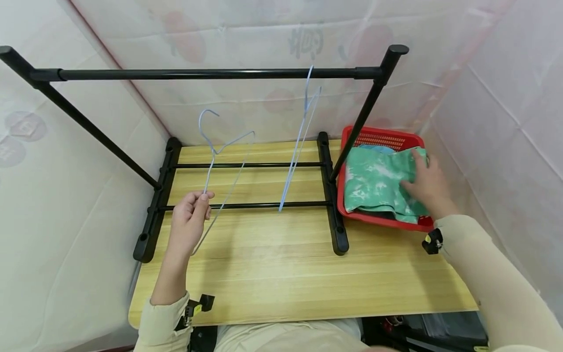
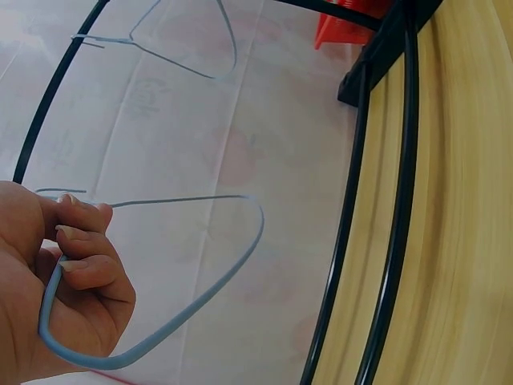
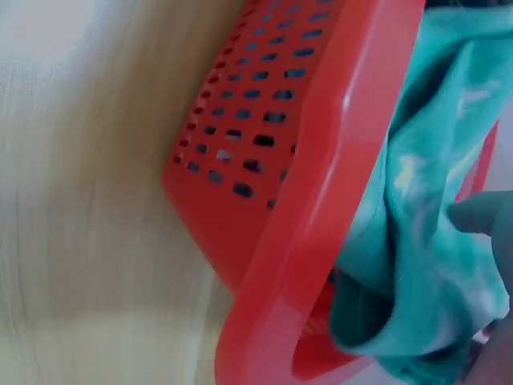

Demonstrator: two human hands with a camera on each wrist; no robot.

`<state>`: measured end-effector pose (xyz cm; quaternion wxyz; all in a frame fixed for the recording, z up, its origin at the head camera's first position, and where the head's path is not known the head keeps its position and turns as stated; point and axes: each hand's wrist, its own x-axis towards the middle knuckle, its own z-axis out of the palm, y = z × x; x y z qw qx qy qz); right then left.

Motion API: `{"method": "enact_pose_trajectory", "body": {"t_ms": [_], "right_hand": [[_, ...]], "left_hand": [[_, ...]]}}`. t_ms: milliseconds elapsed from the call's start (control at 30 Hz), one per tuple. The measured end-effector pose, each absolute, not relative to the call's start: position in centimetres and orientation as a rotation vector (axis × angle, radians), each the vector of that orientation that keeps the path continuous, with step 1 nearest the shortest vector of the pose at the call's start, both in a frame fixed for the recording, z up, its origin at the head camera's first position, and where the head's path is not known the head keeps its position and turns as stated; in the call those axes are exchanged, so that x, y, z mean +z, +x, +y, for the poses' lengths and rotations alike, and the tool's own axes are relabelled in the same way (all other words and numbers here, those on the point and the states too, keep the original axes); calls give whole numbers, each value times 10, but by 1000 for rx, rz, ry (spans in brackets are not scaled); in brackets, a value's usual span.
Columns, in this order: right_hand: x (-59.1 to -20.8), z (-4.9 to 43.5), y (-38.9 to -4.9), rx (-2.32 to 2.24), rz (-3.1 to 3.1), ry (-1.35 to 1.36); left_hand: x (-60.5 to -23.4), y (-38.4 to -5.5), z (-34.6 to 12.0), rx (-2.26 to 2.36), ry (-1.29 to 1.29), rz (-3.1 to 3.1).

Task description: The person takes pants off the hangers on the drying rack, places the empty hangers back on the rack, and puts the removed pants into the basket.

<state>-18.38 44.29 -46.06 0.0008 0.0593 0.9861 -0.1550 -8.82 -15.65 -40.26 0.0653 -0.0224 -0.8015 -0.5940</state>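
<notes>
In the head view my left hand pinches a light blue wire hanger by one side, between thumb and fingers. Its hook points up, below the rack's top bar. The left wrist view shows the fingers curled at the hanger wire. On the right, my right hand reaches over a red basket, its fingers spread at the right edge of a folded green and white cloth. The thumb lies close over the cloth in the right wrist view.
A black garment rack stands on the wooden table. From its top bar, near the right end, hangs a second light blue hanger. Behind the green cloth, a light blue cloth shows in the basket. Pale curtains surround the table.
</notes>
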Motion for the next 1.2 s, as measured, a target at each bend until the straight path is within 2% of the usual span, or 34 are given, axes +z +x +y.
{"method": "enact_pose_trajectory", "body": {"t_ms": [300, 500, 833, 1200], "right_hand": [[-475, 377, -181, -438, 3195, -254], [-494, 340, -173, -418, 3026, -386], [-520, 337, -174, -397, 2896, -353], [-521, 344, -167, -515, 2788, -419]], "left_hand": [[-404, -88, -156, -1774, -48, -2441], [-404, -88, -155, -1779, -55, -2425], [-405, -88, -155, -1800, -47, -2413], [-403, -88, -153, -1794, -78, -2419]]}}
